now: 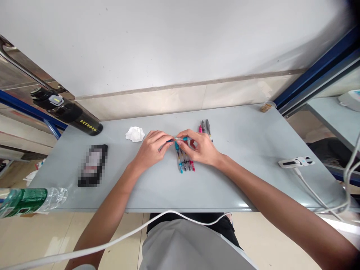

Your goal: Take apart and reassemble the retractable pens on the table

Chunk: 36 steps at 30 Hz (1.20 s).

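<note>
Between my two hands a pen (180,139) with blue parts lies level, just above the table. My left hand (154,146) pinches its left end, and my right hand (200,146) grips the blue end on the right. Several clear-barrelled pens (185,161) with blue, dark and pink ends lie side by side below the fingers, their upper parts partly covered by my hands. Beyond my right hand, a few pen caps or pen ends (206,126), pink and grey, show; my hand hides the rest of them.
The grey table (236,187) carries a crumpled white tissue (135,134), a black bottle (74,114), a blurred-out dark item (93,165), a clear plastic bottle (33,199), a small cup (267,106) and a white clip-like device (296,162). A white cable (135,236) crosses in front of me.
</note>
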Each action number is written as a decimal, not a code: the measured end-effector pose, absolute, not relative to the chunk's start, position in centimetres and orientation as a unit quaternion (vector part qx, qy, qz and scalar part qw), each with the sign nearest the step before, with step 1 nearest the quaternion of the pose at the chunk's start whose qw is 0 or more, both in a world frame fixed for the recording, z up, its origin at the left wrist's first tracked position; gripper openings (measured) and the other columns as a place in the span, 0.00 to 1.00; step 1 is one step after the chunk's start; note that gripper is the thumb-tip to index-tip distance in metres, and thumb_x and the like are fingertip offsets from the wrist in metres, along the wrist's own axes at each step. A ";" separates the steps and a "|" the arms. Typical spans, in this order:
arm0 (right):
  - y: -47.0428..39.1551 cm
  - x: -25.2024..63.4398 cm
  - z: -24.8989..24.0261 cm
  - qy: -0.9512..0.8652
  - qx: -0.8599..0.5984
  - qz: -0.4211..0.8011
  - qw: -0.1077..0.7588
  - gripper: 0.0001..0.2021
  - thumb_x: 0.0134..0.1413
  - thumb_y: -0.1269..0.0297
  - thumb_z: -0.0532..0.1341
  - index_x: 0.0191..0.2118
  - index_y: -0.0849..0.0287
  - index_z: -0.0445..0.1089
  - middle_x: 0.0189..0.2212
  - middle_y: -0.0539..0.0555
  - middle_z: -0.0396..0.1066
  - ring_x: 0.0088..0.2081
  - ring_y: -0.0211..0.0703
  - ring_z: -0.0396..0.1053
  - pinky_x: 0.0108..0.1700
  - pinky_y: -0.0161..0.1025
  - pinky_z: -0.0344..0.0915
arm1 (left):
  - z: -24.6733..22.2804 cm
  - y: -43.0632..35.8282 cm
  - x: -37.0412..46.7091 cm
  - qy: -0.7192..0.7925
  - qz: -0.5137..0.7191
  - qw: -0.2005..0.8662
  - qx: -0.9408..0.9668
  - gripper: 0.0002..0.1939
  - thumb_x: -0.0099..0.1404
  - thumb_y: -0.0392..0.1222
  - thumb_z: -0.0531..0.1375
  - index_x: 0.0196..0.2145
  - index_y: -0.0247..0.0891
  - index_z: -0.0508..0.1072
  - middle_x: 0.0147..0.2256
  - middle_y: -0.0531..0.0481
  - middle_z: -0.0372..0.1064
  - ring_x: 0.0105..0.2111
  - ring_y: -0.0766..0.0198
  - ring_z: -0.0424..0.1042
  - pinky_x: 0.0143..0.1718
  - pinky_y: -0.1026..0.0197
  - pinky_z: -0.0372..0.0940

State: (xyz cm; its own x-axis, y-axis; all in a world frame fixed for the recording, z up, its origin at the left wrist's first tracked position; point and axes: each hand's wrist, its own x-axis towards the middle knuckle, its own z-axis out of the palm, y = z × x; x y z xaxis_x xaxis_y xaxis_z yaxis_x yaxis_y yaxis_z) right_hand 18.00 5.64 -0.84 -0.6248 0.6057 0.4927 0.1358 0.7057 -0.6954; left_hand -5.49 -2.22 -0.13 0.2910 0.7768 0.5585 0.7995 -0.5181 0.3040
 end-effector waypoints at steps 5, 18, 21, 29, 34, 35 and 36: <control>5.6 17.8 -0.6 -0.824 -0.224 0.362 0.374 0.16 0.75 0.53 0.62 0.56 0.57 0.76 0.48 0.58 0.83 0.35 0.43 0.78 0.35 0.40 0.71 | -0.5 -2.2 -5.7 -0.505 -0.345 0.009 -0.791 0.08 0.82 0.46 0.60 0.49 0.42 0.78 0.41 0.46 0.82 0.41 0.56 0.78 0.50 0.50 0.66; 5.5 17.9 0.6 -0.790 -0.271 0.398 0.379 0.25 0.70 0.38 0.65 0.34 0.56 0.79 0.23 0.51 0.78 0.24 0.41 0.70 0.30 0.41 0.66 | -1.0 -2.0 -5.0 -0.507 -0.368 0.045 -0.779 0.11 0.81 0.47 0.60 0.43 0.43 0.81 0.36 0.48 0.83 0.35 0.58 0.78 0.45 0.51 0.65; 5.3 17.9 0.8 -0.775 -0.292 0.418 0.373 0.28 0.69 0.35 0.64 0.31 0.56 0.77 0.21 0.50 0.75 0.23 0.40 0.67 0.29 0.41 0.63 | -1.2 -2.1 -4.7 -0.522 -0.371 0.051 -0.766 0.13 0.81 0.48 0.60 0.41 0.44 0.82 0.34 0.48 0.83 0.34 0.58 0.77 0.44 0.51 0.65; 5.0 17.7 1.2 -0.747 -0.299 0.450 0.388 0.28 0.65 0.35 0.68 0.28 0.56 0.75 0.19 0.48 0.71 0.22 0.38 0.61 0.28 0.42 0.58 | -1.3 -2.2 -4.1 -0.518 -0.376 0.115 -0.760 0.09 0.80 0.43 0.62 0.42 0.42 0.82 0.33 0.49 0.84 0.34 0.59 0.78 0.42 0.52 0.63; 5.0 17.6 1.3 -0.726 -0.305 0.481 0.386 0.27 0.65 0.36 0.69 0.29 0.56 0.75 0.19 0.49 0.69 0.23 0.39 0.62 0.28 0.43 0.59 | -1.3 -2.2 -3.9 -0.515 -0.375 0.133 -0.759 0.06 0.79 0.41 0.64 0.44 0.41 0.81 0.37 0.50 0.85 0.36 0.60 0.79 0.43 0.52 0.64; 5.0 17.5 1.3 -0.719 -0.303 0.491 0.387 0.26 0.64 0.36 0.69 0.30 0.56 0.76 0.20 0.49 0.70 0.24 0.40 0.64 0.29 0.43 0.60 | -1.2 -2.2 -3.9 -0.517 -0.376 0.132 -0.758 0.05 0.79 0.41 0.64 0.44 0.41 0.81 0.37 0.51 0.85 0.36 0.59 0.79 0.43 0.52 0.64; 5.0 17.5 1.2 -0.711 -0.297 0.504 0.390 0.25 0.64 0.37 0.70 0.31 0.55 0.76 0.22 0.50 0.72 0.26 0.41 0.66 0.30 0.43 0.62 | -1.1 -2.2 -3.9 -0.519 -0.377 0.130 -0.756 0.05 0.79 0.42 0.64 0.45 0.41 0.81 0.36 0.50 0.85 0.36 0.59 0.78 0.43 0.52 0.64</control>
